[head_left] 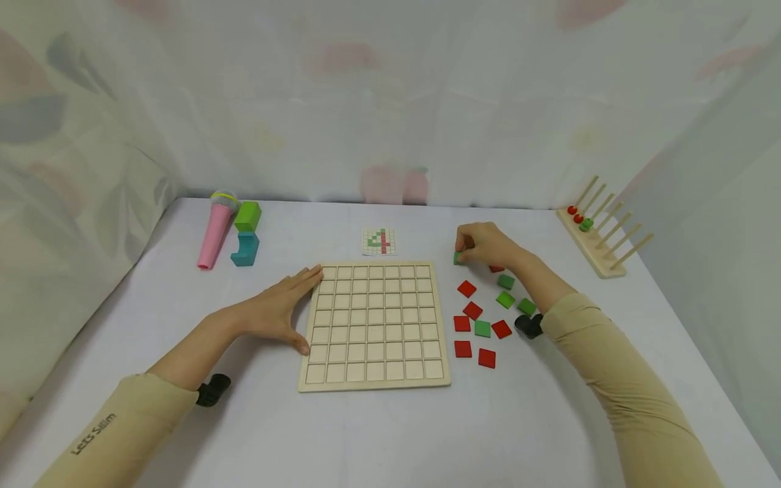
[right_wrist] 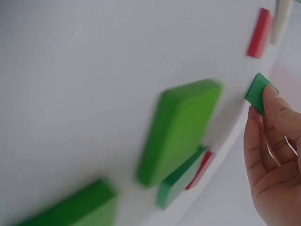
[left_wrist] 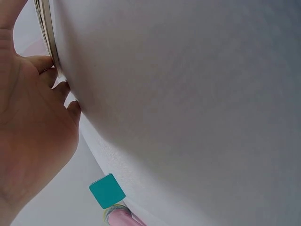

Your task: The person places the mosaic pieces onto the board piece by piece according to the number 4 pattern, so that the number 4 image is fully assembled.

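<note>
My right hand (head_left: 485,244) pinches a small green square tile (right_wrist: 257,92) between thumb and fingers, to the right of the board's far corner. Spread along the left edge of a pale wooden grid board (head_left: 442,325), my left hand (head_left: 277,308) touches it with fingertips near the far corner and the thumb lower down. All the board's square cells are bare. Several red tiles (head_left: 463,349) and green tiles (head_left: 483,329) lie scattered between the board and my right forearm. Beyond the board lies a small pattern card (head_left: 379,241) with green and red squares on a grid.
At the back left are a pink toy microphone (head_left: 215,234), a green block (head_left: 247,216) and a teal block with a curved cutout (head_left: 245,249). A wooden peg rack (head_left: 601,257) with red and green beads stands at the back right. Patterned cloth (head_left: 390,122) hangs behind the table.
</note>
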Demonstrator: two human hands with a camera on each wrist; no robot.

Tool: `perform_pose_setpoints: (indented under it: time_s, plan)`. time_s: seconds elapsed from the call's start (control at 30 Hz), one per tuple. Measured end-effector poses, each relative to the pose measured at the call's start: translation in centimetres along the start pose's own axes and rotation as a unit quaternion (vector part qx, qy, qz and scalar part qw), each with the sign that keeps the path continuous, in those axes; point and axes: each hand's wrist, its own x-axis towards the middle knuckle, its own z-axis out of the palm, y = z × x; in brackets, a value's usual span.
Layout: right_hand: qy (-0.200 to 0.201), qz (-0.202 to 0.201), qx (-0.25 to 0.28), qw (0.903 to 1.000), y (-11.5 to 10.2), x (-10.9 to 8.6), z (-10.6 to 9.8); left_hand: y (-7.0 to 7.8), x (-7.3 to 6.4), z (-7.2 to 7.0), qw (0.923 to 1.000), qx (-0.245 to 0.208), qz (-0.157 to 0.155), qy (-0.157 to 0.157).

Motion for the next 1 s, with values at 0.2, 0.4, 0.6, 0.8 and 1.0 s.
perform_pose_setpoints:
  time_s: [0.2,0.4,0.6,0.8,1.0]
  plan:
    - [0.007,-0.006,0.053,0.9986,-0.9,0.7,-0.1,0.0,0.1,-0.1,1.0000,0.006,-0.003,0.002]
    - [0.001,-0.025,0.086,0.9960,-2.9,1.4,0.1,-0.2,0.2,0.1,1.0000,0.009,-0.001,0.001]
    - [-0.009,-0.038,0.098,0.9944,-4.5,2.6,1.0,-0.3,0.1,0.1,0.9999,0.012,0.001,0.003]
    - [-0.030,-0.047,0.107,0.9928,-5.7,3.7,1.8,-0.4,0.0,0.3,0.9998,0.019,-0.001,0.005]
    - [-0.038,-0.064,0.112,0.9909,-6.6,4.4,2.8,-0.4,0.1,0.2,0.9998,0.017,0.003,0.006]
